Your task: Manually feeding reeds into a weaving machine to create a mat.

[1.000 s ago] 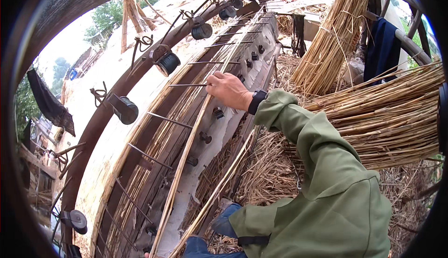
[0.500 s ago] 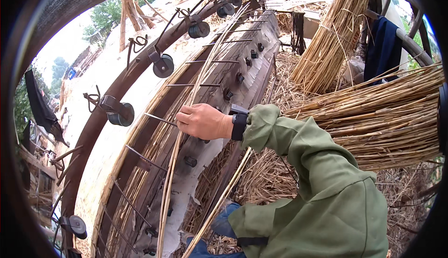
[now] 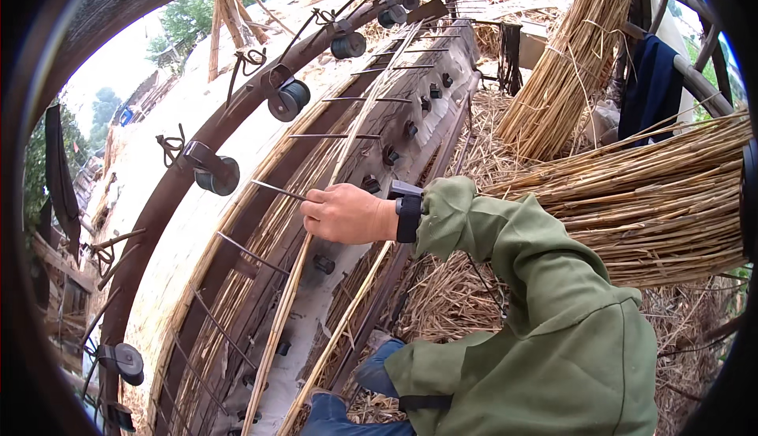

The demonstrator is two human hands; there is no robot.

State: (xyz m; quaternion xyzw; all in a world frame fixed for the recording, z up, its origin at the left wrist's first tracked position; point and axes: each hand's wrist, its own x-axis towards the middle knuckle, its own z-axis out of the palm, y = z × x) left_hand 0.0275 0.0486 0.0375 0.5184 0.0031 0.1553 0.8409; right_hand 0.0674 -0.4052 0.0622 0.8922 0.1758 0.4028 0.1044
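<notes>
My right hand (image 3: pixel 347 213), in an olive sleeve with a black band at the wrist, is closed over a thin bundle of reed stalks (image 3: pixel 276 321). The stalks run lengthwise over a long curved frame, above and below the hand. Beside my fingertips a thin metal rod (image 3: pixel 278 190) sticks out across the frame. Another pale reed stalk (image 3: pixel 335 341) slants from beneath my wrist to the lower edge. Under the hand lie the frame's board with torn whitish covering (image 3: pixel 296 357) and a row of small black spools (image 3: pixel 324 263). My left hand is out of view.
A curved brown metal bar (image 3: pixel 162 207) on the left carries larger twine spools (image 3: pixel 217 174). Reeds lie in a thick pile (image 3: pixel 632 199) on the right; an upright reed bundle (image 3: pixel 560 65) leans behind it. Loose straw (image 3: pixel 450 302) covers the ground by my blue-clad legs (image 3: pixel 379 369).
The single slanting stalk has shifted left, closer to the held stalks. The lower end of the held stalks has also swung left. My right hand has moved only slightly, still gripping them.
</notes>
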